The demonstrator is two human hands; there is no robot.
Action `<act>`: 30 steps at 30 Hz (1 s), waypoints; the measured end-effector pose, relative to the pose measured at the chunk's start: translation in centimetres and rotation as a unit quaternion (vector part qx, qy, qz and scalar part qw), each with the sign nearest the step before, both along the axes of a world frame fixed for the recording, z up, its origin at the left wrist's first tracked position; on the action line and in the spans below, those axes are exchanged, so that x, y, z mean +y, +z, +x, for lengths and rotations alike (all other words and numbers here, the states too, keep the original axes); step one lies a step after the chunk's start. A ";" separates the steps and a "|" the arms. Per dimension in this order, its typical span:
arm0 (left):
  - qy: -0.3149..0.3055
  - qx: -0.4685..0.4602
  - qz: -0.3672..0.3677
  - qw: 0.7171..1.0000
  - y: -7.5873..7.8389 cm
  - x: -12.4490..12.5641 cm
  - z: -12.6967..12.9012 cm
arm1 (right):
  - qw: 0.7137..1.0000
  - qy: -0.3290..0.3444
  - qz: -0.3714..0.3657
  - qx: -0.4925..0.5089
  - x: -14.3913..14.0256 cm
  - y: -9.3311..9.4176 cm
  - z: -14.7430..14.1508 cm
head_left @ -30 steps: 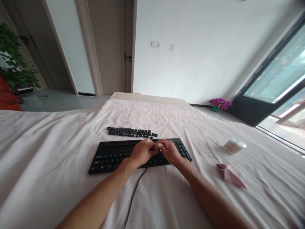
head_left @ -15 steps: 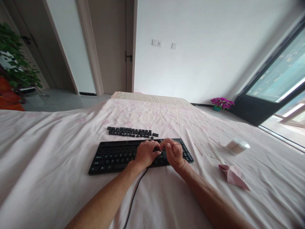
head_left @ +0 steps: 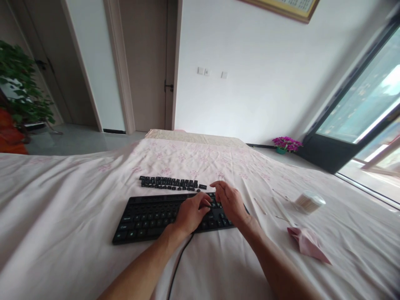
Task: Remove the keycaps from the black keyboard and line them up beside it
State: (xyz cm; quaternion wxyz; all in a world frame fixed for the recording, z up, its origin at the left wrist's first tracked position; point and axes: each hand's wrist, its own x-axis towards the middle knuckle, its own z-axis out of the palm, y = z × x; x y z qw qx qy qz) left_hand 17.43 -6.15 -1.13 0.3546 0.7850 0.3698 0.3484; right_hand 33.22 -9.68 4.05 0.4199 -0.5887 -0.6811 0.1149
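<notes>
A black keyboard (head_left: 146,216) lies on the pink-white cloth, with its cable running toward me. My left hand (head_left: 189,213) rests over its right-middle part, thumb and fingers curled together; whatever is between them is hidden. Just right of it, my right hand (head_left: 230,203) is raised over the keys near the number pad, fingers bent and closed. A thin wire loop (head_left: 221,178) sticks up from these fingers, too fine to make out fully. Behind the keyboard, loose black keycaps (head_left: 170,182) lie in rows.
To the right are a clear round tub of cotton swabs (head_left: 310,202), several loose swabs (head_left: 260,206) and a crumpled pink cloth (head_left: 308,245). Magenta flowers (head_left: 286,144) stand on the floor beyond the bed-like surface (head_left: 78,208). A leafy plant (head_left: 21,83) is at far left.
My right hand has lifted slightly away from my left hand, its fingers now pointing forward and left. The left hand stays on the keyboard. The whole view has tilted up a little.
</notes>
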 end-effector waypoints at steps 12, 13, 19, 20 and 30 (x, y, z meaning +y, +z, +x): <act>0.019 -0.055 -0.049 0.997 -0.4 1.1 0.5 | 0.963 0.057 -0.262 0.027 1.4 -2.7 2.8; 0.020 -0.055 -0.051 0.997 -0.3 1.1 0.5 | 0.964 0.060 -0.256 0.022 1.5 -2.9 2.8; 0.022 -0.051 -0.048 0.997 0.1 1.1 0.3 | 0.974 0.052 -0.220 -0.012 1.8 -3.5 2.5; 0.018 -0.054 -0.045 0.997 0.1 1.1 0.2 | 0.973 0.051 -0.227 -0.006 1.8 -3.4 2.5; 0.022 -0.077 -0.049 0.996 0.1 0.8 0.2 | 0.959 0.022 -0.237 0.151 3.2 -0.9 2.9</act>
